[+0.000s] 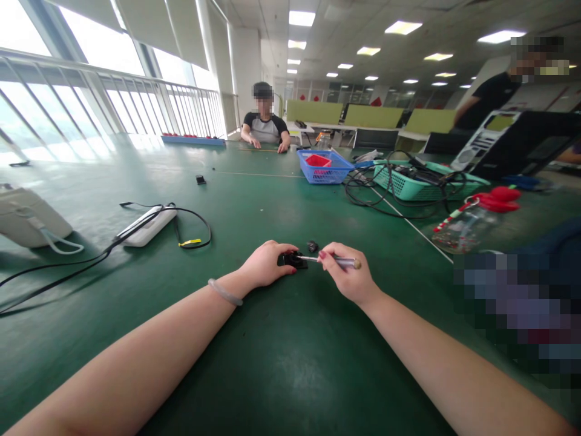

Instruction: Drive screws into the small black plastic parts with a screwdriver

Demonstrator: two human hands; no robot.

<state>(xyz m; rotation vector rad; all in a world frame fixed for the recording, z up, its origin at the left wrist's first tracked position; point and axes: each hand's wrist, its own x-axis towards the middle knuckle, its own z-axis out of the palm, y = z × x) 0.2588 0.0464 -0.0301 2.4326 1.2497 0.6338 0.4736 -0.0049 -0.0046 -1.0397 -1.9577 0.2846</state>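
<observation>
My left hand (267, 264) rests on the green table (281, 363), fingers closed on a small black part (292, 260) that lies flat on the surface. My right hand (347, 274) pinches a slim metal screwdriver (333, 261) held nearly level, its tip touching the black part. A second small dark piece (312, 246) sits just behind the tool. A pale bracelet circles my left wrist.
A white power strip (147, 226) with black cable lies at the left, a white device (27, 217) further left. A blue basket (324, 166), a teal basket (420, 181) of cables and a clear bottle (463, 225) stand right. One person sits across the table, another stands at the far right.
</observation>
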